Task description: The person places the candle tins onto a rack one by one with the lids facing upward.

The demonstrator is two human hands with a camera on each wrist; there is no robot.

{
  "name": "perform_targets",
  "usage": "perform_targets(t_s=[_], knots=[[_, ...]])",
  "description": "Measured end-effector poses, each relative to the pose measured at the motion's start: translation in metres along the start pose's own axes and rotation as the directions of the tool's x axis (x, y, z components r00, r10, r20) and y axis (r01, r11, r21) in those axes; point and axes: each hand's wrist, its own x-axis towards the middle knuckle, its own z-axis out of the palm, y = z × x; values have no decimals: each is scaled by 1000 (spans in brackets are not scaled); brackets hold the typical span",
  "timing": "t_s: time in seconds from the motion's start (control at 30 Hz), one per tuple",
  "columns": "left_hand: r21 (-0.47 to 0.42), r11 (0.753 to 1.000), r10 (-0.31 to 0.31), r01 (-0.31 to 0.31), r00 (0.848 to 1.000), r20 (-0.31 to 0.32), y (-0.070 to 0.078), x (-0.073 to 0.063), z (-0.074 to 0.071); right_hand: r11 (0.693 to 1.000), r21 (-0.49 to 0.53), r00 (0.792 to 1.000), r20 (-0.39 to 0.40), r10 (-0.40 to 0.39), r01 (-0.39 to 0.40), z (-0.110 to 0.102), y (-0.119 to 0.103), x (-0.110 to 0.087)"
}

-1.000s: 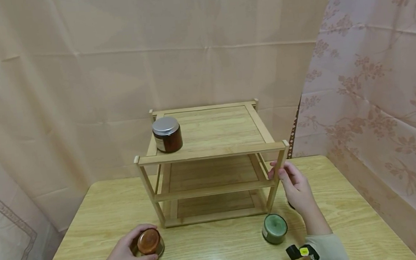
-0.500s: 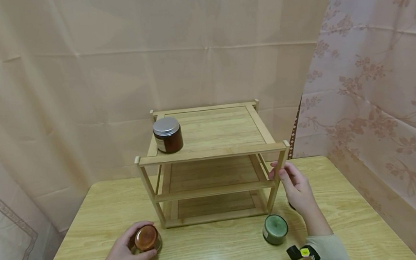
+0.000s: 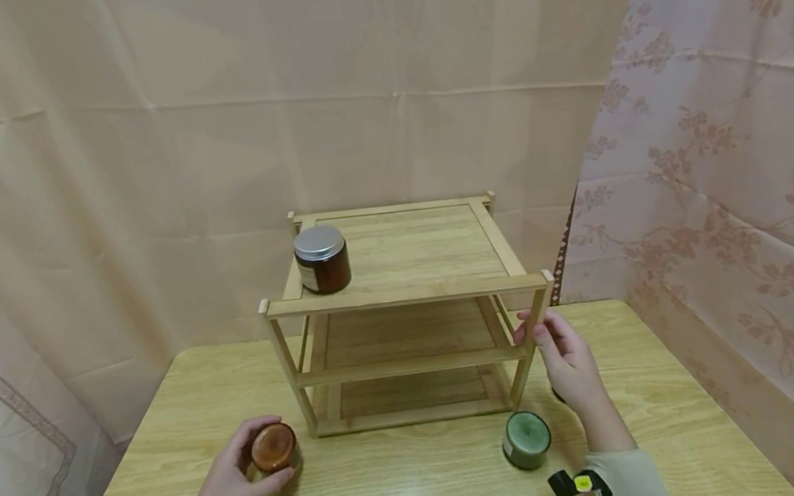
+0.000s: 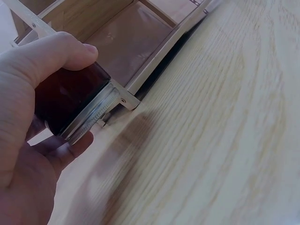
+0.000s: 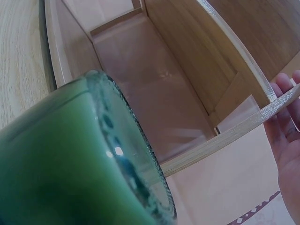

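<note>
My left hand (image 3: 235, 473) grips a small amber glass jar (image 3: 275, 448), its base upward. In the left wrist view, the jar's silver screw lid (image 4: 91, 112) faces down toward the table, with a shadow beside it. My right hand (image 3: 568, 355) holds the right front post (image 3: 533, 330) of a wooden three-tier rack (image 3: 401, 295), with the thumb in front and fingers behind. A green candle jar (image 3: 526, 440) stands on the table near my right wrist, and in the right wrist view its thick glass base (image 5: 136, 145) faces up.
Another amber jar (image 3: 322, 261) with a silver lid stands on the rack's top shelf at the left. A dark edge of something (image 3: 558, 395) shows beside my right wrist, mostly hidden. Beige curtains (image 3: 383, 84) hang behind the wooden table (image 3: 390, 493).
My left hand has shifted slightly left and away from me with the amber jar, and the jar's tilt has changed a little. My right hand stays on the post.
</note>
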Motion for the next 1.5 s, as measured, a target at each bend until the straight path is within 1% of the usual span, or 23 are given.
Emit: perform_targets(t_s=[0.03, 0.27, 0.5, 0.6, 0.8, 0.9, 1.03, 1.13, 1.3, 1.43, 1.5], knots=[[3, 1000, 5, -5, 1000, -5, 0, 0, 0, 1000, 1, 1000, 0, 0, 0, 0, 0, 0], [3, 1000, -10, 11, 999, -41, 2, -1, 0, 1000, -2, 1000, -1, -4, 4, 0, 1, 1], [-16, 1000, 7, -8, 997, -71, -1, 1, -1, 1000, 5, 1000, -10, 4, -4, 0, 0, 0], [-20, 1000, 1, -2, 996, -84, -1, 2, -1, 1000, 1, 1000, -14, 6, -6, -1, 0, 0], [-8, 999, -33, 32, 994, -104, 2, 2, -1, 1000, -3, 1000, -13, 4, -4, -1, 1, 0], [-5, 998, -65, 65, 991, -115, 5, 1, -2, 1000, -10, 1000, -12, 7, -7, -1, 1, -1], [-10, 993, -119, 119, 984, -132, 9, 1, -4, 1000, -8, 1000, -8, 9, -9, -1, 1, -1], [-11, 989, -146, 146, 979, -143, 10, 1, -5, 1000, -3, 1000, -1, 3, -3, -1, 0, 0], [-4, 987, -157, 158, 976, -153, 13, 1, -8, 1000, 0, 1000, 8, -8, 8, -1, -1, 0], [0, 989, -149, 151, 978, -148, 14, 1, -11, 1000, -12, 1000, -1, 9, -9, -1, -1, 0], [3, 988, -155, 158, 977, -144, 14, 1, -12, 1000, -20, 1000, -1, 18, -18, -1, -1, 0]])
